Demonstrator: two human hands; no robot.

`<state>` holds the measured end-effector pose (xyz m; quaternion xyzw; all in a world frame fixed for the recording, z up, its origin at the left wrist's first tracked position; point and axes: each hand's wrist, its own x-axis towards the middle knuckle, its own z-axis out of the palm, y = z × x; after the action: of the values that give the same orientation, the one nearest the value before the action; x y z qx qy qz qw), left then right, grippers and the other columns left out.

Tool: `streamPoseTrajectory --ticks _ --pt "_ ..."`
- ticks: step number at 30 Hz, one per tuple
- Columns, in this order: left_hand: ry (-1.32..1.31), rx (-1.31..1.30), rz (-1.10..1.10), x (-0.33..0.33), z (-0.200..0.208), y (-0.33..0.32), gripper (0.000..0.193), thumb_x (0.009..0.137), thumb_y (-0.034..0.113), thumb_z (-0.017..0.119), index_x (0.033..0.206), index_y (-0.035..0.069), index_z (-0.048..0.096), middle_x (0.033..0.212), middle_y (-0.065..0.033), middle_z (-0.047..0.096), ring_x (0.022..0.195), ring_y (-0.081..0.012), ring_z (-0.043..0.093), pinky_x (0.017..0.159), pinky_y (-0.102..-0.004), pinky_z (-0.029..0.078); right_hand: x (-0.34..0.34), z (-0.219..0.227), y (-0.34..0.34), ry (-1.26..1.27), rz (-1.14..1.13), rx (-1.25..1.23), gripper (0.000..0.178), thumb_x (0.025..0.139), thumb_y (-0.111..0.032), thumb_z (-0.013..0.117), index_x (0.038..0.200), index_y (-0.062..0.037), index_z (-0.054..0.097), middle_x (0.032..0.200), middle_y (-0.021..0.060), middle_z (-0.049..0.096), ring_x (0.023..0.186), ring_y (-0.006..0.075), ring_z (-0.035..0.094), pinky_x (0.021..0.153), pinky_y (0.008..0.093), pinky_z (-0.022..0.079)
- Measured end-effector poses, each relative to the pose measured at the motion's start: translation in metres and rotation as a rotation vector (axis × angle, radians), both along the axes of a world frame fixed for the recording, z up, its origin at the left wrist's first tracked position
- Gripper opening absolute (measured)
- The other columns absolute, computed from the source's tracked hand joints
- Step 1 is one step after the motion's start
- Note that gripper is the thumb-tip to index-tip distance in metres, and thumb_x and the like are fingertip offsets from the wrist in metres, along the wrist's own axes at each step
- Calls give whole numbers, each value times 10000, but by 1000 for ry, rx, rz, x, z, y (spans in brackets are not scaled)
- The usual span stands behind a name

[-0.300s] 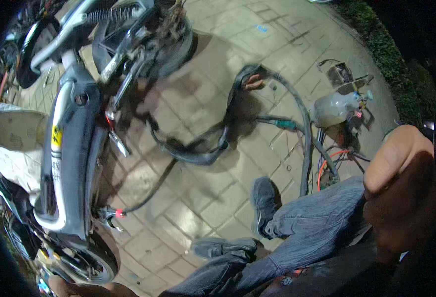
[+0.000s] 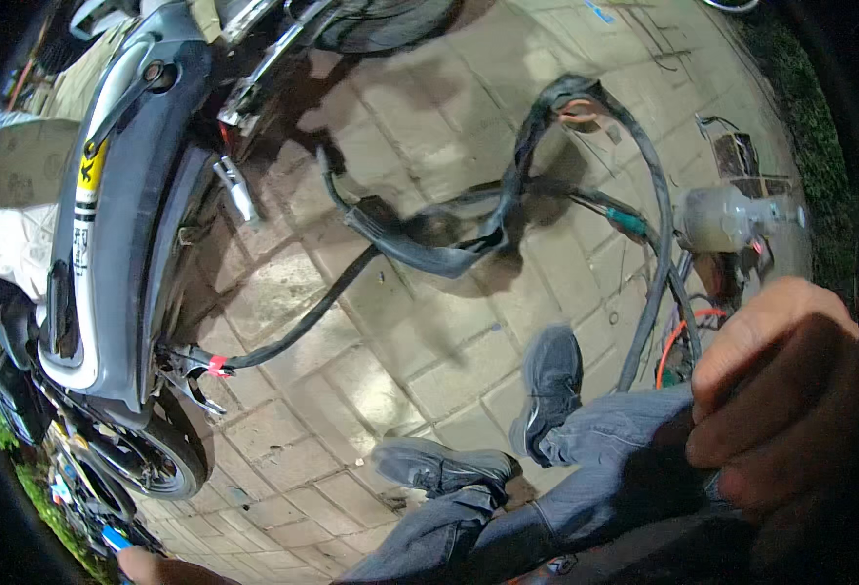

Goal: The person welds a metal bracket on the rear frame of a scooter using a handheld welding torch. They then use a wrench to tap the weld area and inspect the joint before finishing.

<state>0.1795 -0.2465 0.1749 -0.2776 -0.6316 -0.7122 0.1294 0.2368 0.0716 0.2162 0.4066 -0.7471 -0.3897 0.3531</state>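
At the lower left edge shows part of my left hand (image 2: 171, 567), its thumb against a small blue thing (image 2: 116, 538) whose kind I cannot make out. My right hand (image 2: 776, 380) is raised large above my jeans at the right, its fingers curled in; whatever lies inside them is hidden. On the paving in front of my shoes loops a thick black cable bundle (image 2: 420, 255), neither hand touching it. A red-taped cable end (image 2: 218, 367) lies by metal levers at the scooter's grey and white frame (image 2: 127, 205). A silver metal piece (image 2: 236, 191) rests beside that frame.
At the right stands a cloudy plastic bottle (image 2: 727, 218), with a dark box-like part (image 2: 737, 153) behind it. An orange wire (image 2: 678, 336) runs near my right hand. Wheels (image 2: 171, 463) and white sheeting (image 2: 15, 249) are at the left; a hedge (image 2: 790, 117) borders the paving.
The view has shifted, so the cable and bottle sit farther right and higher. My left hand shows more of the blue thing. The right hand stays curled.
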Motion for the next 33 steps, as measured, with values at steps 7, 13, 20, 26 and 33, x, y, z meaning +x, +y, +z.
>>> streamPoseTrajectory --ticks 7,13,20,26,33 --pt "-251 -397 -360 -8 1 -45 298 847 211 671 1114 236 540 915 -32 522 855 -213 510 678 -372 425 -46 -12 5 1758 531 1402 233 917 -195 605 981 26 641 908 132 688 882 209 675 897 327 532" --pt "-412 -274 -238 0 -35 -39 284 786 35 689 1047 81 587 933 -103 606 847 -295 578 755 -424 492 -52 -59 2 3289 -230 2337 237 903 -192 658 1010 16 621 922 171 672 806 257 700 698 359 602" --pt "-793 -126 -270 15 -137 -32 326 792 69 713 1033 9 502 1036 -190 595 921 -211 576 844 -342 478 -56 -119 -19 3324 308 2627 432 672 -186 792 1028 7 641 850 113 669 676 228 663 594 302 530" --pt "-1180 -10 -184 44 -163 -42 205 856 66 659 993 1 522 1030 -164 598 919 -192 564 852 -339 466 -50 -170 -30 2897 639 2251 397 750 -211 787 995 59 629 732 110 640 603 146 641 548 281 515" --pt "-1327 -163 -231 40 -173 -24 183 940 44 583 1104 -33 554 1076 -127 637 964 -168 582 867 -316 465 -48 -185 -11 2769 864 2015 446 801 -291 762 1019 71 622 676 124 626 574 178 618 533 317 494"
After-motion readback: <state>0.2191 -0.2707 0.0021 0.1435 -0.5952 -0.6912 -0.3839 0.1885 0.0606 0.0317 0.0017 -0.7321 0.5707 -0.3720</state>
